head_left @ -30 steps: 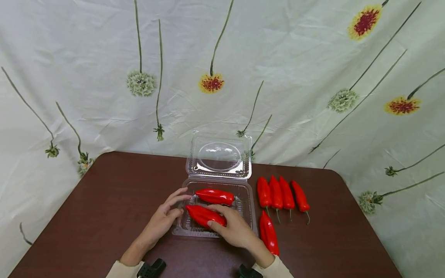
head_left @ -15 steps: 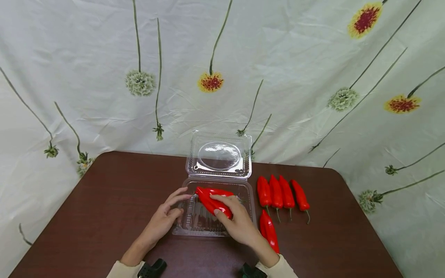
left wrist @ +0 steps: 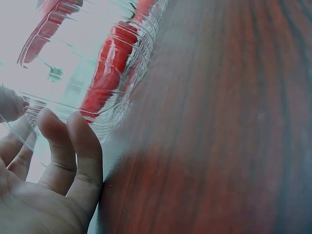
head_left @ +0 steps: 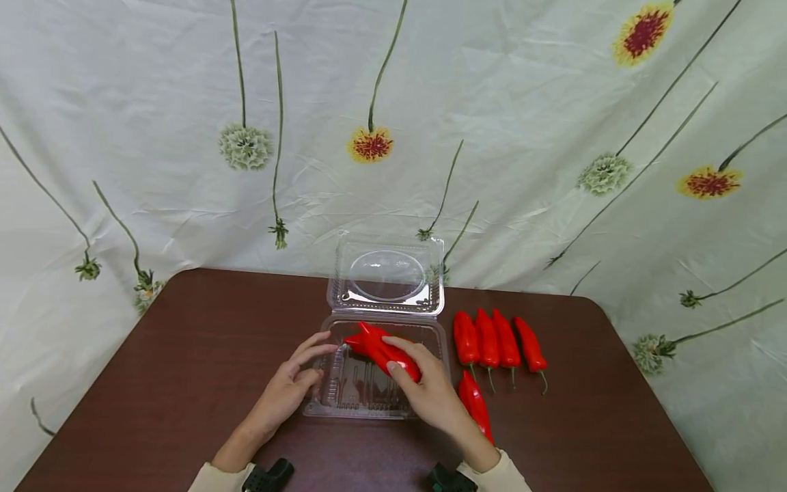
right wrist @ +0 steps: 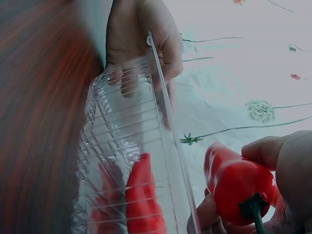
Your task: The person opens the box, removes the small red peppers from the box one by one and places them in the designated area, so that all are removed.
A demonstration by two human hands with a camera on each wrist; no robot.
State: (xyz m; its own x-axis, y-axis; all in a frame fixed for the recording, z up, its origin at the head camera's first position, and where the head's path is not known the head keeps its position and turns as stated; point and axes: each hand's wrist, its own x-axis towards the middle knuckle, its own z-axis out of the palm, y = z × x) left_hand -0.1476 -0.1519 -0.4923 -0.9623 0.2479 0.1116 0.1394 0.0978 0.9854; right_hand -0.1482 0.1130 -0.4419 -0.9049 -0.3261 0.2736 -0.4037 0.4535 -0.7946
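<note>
My right hand (head_left: 427, 386) holds a plump red chili pepper (head_left: 393, 359), thumb on the near side and fingers over the far side. In the right wrist view this pepper (right wrist: 243, 187) hangs with its green stem toward the camera, above the rim. Under it, another red pepper (right wrist: 141, 195) lies inside the clear plastic clamshell box (head_left: 369, 412); in the head view it is mostly covered, its tip (head_left: 353, 343) showing. My left hand (head_left: 285, 386) rests at the box's left wall, fingers loosely extended; the left wrist view shows fingertips (left wrist: 80, 124) right at the wall.
The box's clear lid (head_left: 386, 273) stands raised behind it. Right of the box, several red peppers (head_left: 488, 340) lie in a row on the brown table (head_left: 233, 328), and one more pepper (head_left: 473, 403) lies nearer, beside my right wrist. A flower-print cloth (head_left: 522, 137) hangs behind.
My right hand has carried the held pepper from the near part of the box toward the far right, over the pepper lying there, turning its tip away from me. The left hand stays put.
</note>
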